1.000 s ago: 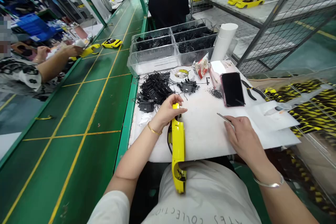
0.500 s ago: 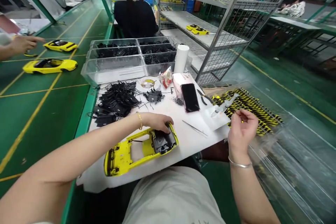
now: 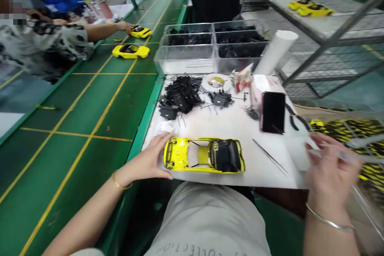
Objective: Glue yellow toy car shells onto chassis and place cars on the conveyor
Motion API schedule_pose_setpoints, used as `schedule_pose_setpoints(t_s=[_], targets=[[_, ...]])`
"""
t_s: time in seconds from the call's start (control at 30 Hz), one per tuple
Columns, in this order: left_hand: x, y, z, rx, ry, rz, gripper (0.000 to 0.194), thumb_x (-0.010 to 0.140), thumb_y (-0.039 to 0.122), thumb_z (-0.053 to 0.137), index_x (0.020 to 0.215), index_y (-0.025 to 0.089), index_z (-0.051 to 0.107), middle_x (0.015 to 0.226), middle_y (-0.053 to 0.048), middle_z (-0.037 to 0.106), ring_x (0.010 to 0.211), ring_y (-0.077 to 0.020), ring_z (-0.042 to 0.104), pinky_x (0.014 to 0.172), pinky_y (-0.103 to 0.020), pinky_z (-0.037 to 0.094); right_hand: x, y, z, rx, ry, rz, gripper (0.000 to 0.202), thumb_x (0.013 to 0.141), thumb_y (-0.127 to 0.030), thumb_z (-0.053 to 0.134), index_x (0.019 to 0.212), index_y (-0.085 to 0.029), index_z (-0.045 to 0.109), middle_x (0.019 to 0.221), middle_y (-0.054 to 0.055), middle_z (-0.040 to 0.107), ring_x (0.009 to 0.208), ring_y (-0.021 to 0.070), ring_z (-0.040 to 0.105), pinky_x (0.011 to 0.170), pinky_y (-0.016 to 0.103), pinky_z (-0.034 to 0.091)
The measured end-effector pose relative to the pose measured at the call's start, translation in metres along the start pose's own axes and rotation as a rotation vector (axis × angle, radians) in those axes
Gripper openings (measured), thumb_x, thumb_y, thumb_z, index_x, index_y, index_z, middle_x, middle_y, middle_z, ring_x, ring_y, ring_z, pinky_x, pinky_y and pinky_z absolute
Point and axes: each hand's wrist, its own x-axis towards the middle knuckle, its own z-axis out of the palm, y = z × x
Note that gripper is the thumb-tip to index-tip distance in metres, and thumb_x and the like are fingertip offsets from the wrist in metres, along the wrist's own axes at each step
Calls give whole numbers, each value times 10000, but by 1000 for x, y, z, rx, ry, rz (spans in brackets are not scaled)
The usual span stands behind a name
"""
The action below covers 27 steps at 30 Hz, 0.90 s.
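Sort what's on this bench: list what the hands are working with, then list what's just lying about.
In hand:
left hand on the yellow car shell
right hand, blurred, by the tray of yellow-black parts

Lying about:
phone
tweezers
pliers
tape roll
pile of black parts

Left hand [image 3: 148, 163] bare, thin gold bracelet [image 3: 120, 184] at wrist. Right hand [image 3: 330, 172] bare, motion-blurred, slim silver bangle [image 3: 325, 219] at wrist. Short white sleeves. Pale grey-white shirt [image 3: 207, 220], dark printed lettering across front, partly cut off.

Yellow car shell [image 3: 192, 155], black insert [image 3: 225, 155], white mat [image 3: 234, 124]
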Motion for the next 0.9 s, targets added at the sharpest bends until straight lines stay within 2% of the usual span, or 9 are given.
schedule_pose_setpoints(t_s=[0.1, 0.2, 0.27, 0.33, 0.4, 0.53, 0.63, 0.77, 0.9], targets=[[4, 1, 27, -134, 99, -28, 1224, 589, 541, 847, 1518, 195, 129, 1487, -231, 347, 1375, -411, 387, 1147, -587, 328, -7, -35, 6, 203, -19, -11, 117, 873, -395, 638, 964, -414, 709, 1190, 47, 671, 1173, 353, 599, 1006, 577, 430], [14, 10, 44, -171, 162, -2, 1242, 541, 489, 879, 1495, 186, 142, 1448, -230, 373, 1350, -415, 415, 1142, -600, 332, -27, -73, 23, 310, -289, 31, 445, 871, -338, 656, 1280, -482, 557, 958, 25, 727, 942, 309, 687, 962, 581, 459], [17, 14, 49, -180, 174, 33, 1228, 547, 476, 880, 1487, 191, 144, 1441, -225, 372, 1353, -408, 410, 1143, -606, 328, -41, -91, 43, 416, -583, 63, 366, 858, -292, 675, 1193, -427, 614, 923, 26, 721, 867, 272, 686, 881, 527, 502], [18, 16, 51, -197, 189, 86, 1243, 551, 497, 879, 1493, 198, 125, 1475, -229, 323, 1396, -411, 346, 1160, -615, 291, -52, -102, 67, 537, -806, 60, 90, 831, -289, 700, 915, -321, 688, 851, 31, 679, 822, 233, 647, 876, 468, 499], [16, 15, 52, -229, 209, 130, 1266, 562, 532, 870, 1508, 215, 90, 1526, -229, 253, 1446, -413, 253, 1182, -618, 239, -61, -106, 90, 664, -921, 123, 176, 782, -444, 721, 805, -279, 664, 765, 26, 591, 751, 213, 570, 882, 453, 481], [14, 11, 55, -302, 208, 142, 1196, 627, 547, 833, 1521, 246, 98, 1530, -202, 291, 1435, -392, 295, 1185, -598, 254, -75, -102, 118, 769, -973, 356, 569, 714, -825, 474, 621, -268, 540, 605, -8, 384, 617, 201, 408, 827, 480, 456], [15, 9, 57, -303, 208, 160, 1159, 630, 552, 828, 1515, 233, 152, 1503, -196, 341, 1407, -395, 340, 1175, -599, 276, -83, -96, 122, 706, -959, 408, 538, 790, -734, 421, 538, -259, 417, 548, -13, 315, 603, 206, 374, 822, 484, 436], [15, 7, 62, -303, 258, 212, 1135, 647, 560, 811, 1513, 224, 159, 1491, -197, 354, 1394, -384, 361, 1169, -589, 297, -89, -92, 117, 669, -967, 325, 441, 793, -651, 451, 588, -262, 473, 655, 11, 402, 703, 226, 423, 896, 502, 403], [14, 6, 66, -283, 286, 238, 1126, 666, 536, 807, 1516, 221, 138, 1488, -200, 352, 1391, -375, 367, 1164, -576, 317, -91, -91, 117, 717, -948, 326, 529, 843, -687, 376, 554, -249, 447, 625, 5, 355, 672, 213, 378, 925, 506, 382]])
